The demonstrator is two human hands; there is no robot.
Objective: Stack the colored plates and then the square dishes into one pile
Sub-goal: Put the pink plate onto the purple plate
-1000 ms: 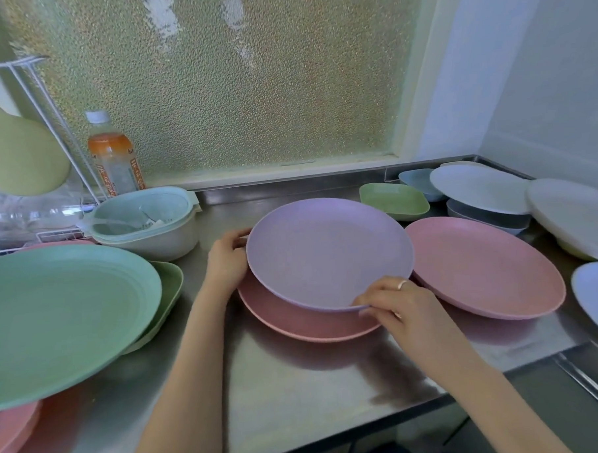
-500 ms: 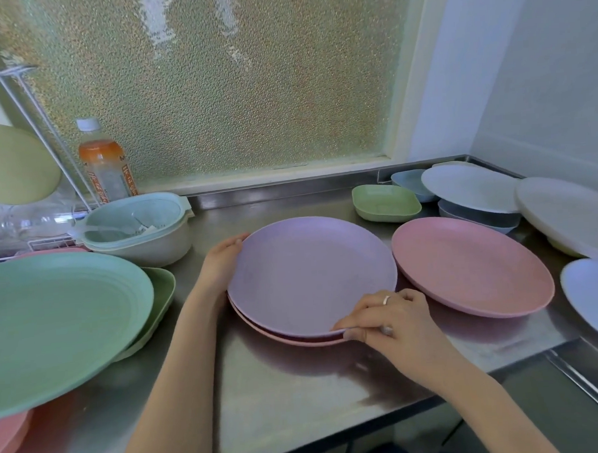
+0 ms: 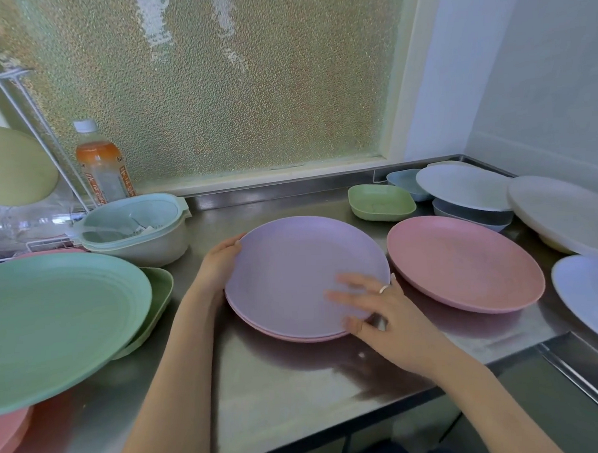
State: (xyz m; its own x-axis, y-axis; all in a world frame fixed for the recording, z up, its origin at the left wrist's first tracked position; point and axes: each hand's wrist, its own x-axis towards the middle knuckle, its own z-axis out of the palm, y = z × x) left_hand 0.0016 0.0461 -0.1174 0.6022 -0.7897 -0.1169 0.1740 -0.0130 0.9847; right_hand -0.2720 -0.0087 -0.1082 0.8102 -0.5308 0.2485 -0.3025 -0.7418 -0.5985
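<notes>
Fingers of the right hand (image 3: 383, 311) are spread flat over the purple plate (image 3: 293, 274); its far rim is gripped by the left hand (image 3: 220, 264).

The steel worktop (image 3: 281, 391) carries a pink plate (image 3: 288, 338) under a lilac one, another pink plate (image 3: 463, 263), a green dish (image 3: 380, 202) and a bowl (image 3: 136, 230).

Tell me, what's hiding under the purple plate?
A pink plate lies under the purple plate; only its front rim peeks out. The rest is covered, so whether anything lies beneath it cannot be seen.
</notes>
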